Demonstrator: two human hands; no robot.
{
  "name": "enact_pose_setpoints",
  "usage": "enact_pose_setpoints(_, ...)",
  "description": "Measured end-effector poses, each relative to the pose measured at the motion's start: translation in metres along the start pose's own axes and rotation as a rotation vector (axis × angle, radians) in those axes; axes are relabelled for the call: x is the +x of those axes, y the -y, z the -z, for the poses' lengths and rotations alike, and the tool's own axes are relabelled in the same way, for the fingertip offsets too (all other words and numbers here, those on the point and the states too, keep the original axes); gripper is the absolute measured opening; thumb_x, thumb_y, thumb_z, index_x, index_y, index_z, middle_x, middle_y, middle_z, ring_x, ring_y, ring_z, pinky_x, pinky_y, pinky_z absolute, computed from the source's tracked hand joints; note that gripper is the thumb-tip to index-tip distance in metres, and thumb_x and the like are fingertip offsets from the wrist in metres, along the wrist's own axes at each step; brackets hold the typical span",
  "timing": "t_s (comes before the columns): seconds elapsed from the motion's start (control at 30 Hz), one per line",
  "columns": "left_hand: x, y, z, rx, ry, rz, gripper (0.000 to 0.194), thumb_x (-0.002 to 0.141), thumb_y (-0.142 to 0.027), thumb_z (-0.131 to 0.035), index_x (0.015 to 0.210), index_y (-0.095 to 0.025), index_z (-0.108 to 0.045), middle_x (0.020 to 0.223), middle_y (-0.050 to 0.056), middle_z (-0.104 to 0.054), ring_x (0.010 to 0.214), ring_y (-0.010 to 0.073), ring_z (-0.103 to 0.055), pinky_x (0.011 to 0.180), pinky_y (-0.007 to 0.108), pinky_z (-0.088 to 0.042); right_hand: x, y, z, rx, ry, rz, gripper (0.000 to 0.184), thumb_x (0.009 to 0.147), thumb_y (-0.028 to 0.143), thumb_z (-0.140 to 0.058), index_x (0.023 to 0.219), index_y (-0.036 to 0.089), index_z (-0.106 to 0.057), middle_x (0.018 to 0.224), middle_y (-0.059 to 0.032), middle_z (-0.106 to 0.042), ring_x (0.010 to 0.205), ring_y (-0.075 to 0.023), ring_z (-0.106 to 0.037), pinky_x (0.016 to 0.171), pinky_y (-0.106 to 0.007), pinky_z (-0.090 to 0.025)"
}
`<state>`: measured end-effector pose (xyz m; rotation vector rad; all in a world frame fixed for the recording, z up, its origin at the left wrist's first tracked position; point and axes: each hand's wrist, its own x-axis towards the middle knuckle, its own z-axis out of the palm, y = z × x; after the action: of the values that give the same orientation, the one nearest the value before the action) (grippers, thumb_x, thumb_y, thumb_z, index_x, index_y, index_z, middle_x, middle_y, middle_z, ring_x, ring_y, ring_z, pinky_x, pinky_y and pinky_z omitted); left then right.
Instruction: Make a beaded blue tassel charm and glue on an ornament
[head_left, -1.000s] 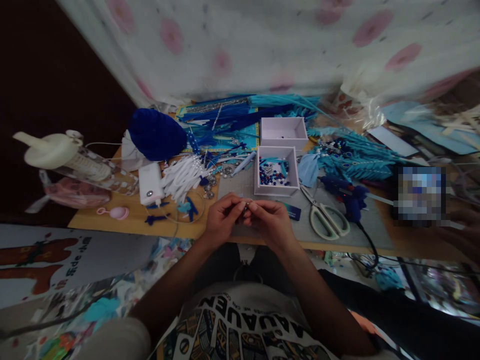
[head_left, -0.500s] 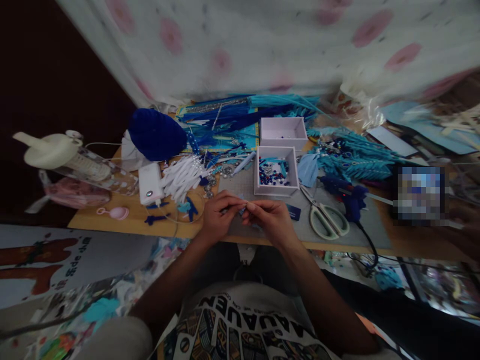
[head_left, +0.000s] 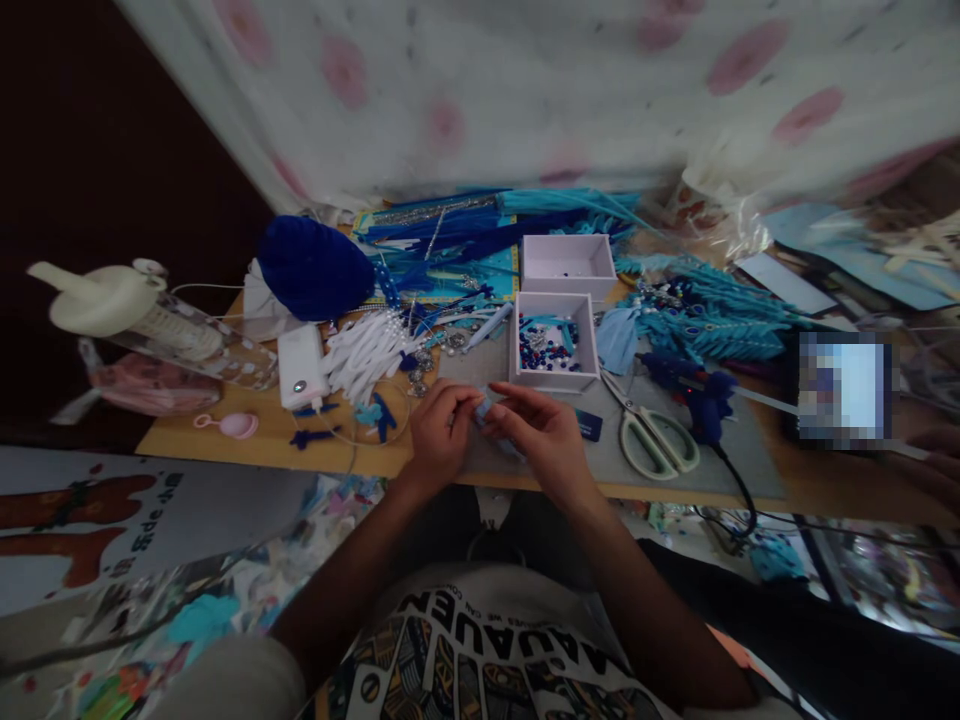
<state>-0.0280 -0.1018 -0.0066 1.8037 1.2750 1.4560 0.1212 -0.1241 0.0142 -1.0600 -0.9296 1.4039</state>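
Over the grey cutting mat (head_left: pixel 487 365) at the table's front edge, my left hand (head_left: pixel 441 435) pinches a small light blue piece (head_left: pixel 482 405), soft-looking and like a strip of fuzzy stem. My right hand (head_left: pixel 546 437) is curled around its other side, thumb at the piece and index finger lifted a little. More light blue shows beneath the right fingers, though their grip is partly hidden. Just beyond the hands stands a white box (head_left: pixel 553 380) of blue, red and silver beads. Nearby on the right lie scissors (head_left: pixel 656 440) with pale handles.
A blue hot glue gun (head_left: pixel 694 390) with a cord lies at the right. Behind it are teal fuzzy stems (head_left: pixel 720 325). White stems (head_left: pixel 367 350), a power bank (head_left: pixel 301 368) and a tumbler (head_left: pixel 157 320) lie left. A second white box (head_left: pixel 566 265) stands behind. Someone's hand (head_left: pixel 934 455) is beside a blurred screen.
My right index finger and thumb have spread from their pinch at the left fingertips. More of the light blue piece now shows between my hands.
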Motion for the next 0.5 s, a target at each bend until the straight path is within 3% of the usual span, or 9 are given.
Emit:
enact_pose_setpoints(0.1,0.002,-0.008,-0.005,-0.245,0.021,0.281,0.022,0.090,-0.038,-0.066,0.079,-0.019,-0.067,0.065,-0.002,-0.059,0.062,0.0126,-0.055,0.063,0.025,-0.046,-0.002,-0.001,-0.001,-0.266,-0.083,0.240,0.030,0.080,0.030,-0.079,0.110,0.026,-0.077,0.084,-0.0012,-0.077,0.072,-0.0167,-0.071,0.070,-0.029,-0.058)
enact_pose_setpoints(0.2,0.004,-0.013,-0.007,-0.444,0.089,0.462,0.032,0.083,-0.047,-0.073,0.077,-0.017,-0.065,0.058,-0.004,-0.054,0.053,0.0101,-0.048,0.055,0.023,-0.042,-0.002,-0.002,-0.001,-0.523,-0.123,0.448,0.017,0.087,0.026,-0.072,0.102,0.028,-0.079,0.089,-0.0025,-0.078,0.077,-0.0178,-0.071,0.073,-0.031,-0.058)
enact_pose_setpoints(0.33,0.003,-0.017,-0.007,-0.540,0.138,0.575,0.039,0.077,-0.054,-0.076,0.076,-0.016,-0.064,0.055,-0.005,-0.054,0.050,0.0086,-0.045,0.051,0.022,-0.038,-0.001,-0.004,0.001,-0.685,-0.140,0.591,0.016,0.092,0.025,-0.065,0.094,0.029,-0.081,0.090,-0.0042,-0.078,0.082,-0.0192,-0.072,0.076,-0.032,-0.057)
enact_pose_setpoints(0.5,0.001,-0.018,-0.009,-0.580,0.116,0.647,0.041,0.075,-0.054,-0.078,0.075,-0.016,-0.064,0.053,-0.005,-0.053,0.049,0.0073,-0.044,0.050,0.021,-0.036,0.001,-0.009,0.002,-0.707,-0.143,0.627,0.020,0.095,0.027,-0.060,0.094,0.027,-0.080,0.090,-0.0056,-0.077,0.081,-0.0193,-0.071,0.076,-0.032,-0.057)
